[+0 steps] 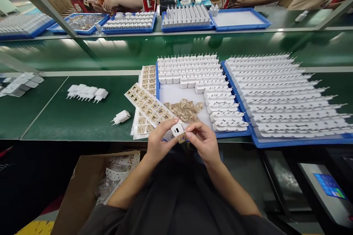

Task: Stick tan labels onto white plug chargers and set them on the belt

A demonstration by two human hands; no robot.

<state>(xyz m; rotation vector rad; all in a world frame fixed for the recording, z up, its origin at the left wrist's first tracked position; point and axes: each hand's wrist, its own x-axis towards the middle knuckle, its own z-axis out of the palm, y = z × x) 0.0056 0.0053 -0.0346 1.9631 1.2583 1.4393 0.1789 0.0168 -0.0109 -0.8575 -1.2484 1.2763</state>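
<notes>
My left hand (159, 140) holds a small white charger plug (177, 130) just below the table's front edge, its port face turned up. My right hand (203, 140) pinches a small tan sticker (182, 138) against the plug's lower side. Just beyond the hands lie sheets of tan stickers (147, 104) on the green table. A pile of peeled tan backings (184, 109) sits in the blue tray (234, 93) along with rows of white plugs (198, 71).
A second blue tray (300, 141) full of white plugs fills the right. Loose plugs lie at the left: one alone (121, 117), a row (86, 92). A cardboard box (82, 187) of scrap stands by my left knee. Other people work across the belt.
</notes>
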